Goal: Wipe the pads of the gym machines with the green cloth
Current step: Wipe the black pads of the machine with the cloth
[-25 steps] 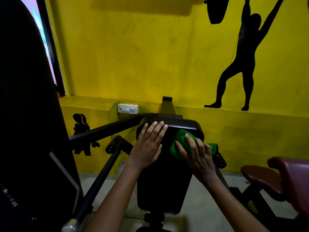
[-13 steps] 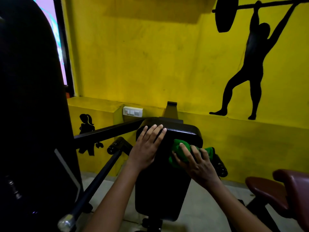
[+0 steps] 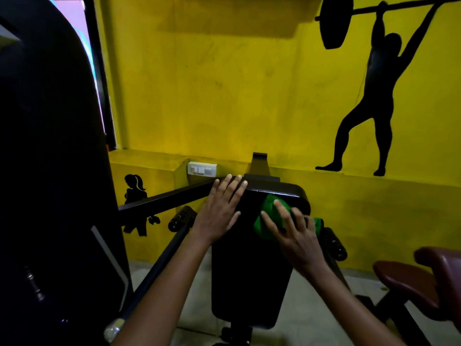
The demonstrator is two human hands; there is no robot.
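Observation:
A black upright pad (image 3: 249,278) of a gym machine stands in front of me. My left hand (image 3: 222,211) lies flat on its upper left corner, fingers straight and reaching to the top edge. My right hand (image 3: 291,233) presses the bunched green cloth (image 3: 268,218) against the pad's upper right part with spread fingers. A bit of the cloth sticks out to the right of the hand.
A black machine frame (image 3: 50,171) fills the left. A black bar (image 3: 169,201) runs from it to the pad. Black roller grips (image 3: 178,219) flank the pad. A maroon padded seat (image 3: 409,283) stands at the lower right. The yellow wall (image 3: 224,83) carries a white switch plate (image 3: 202,169).
My right hand with the green cloth slid down the pad, then back up a little toward the top right. The left hand stayed flat on the pad's upper left.

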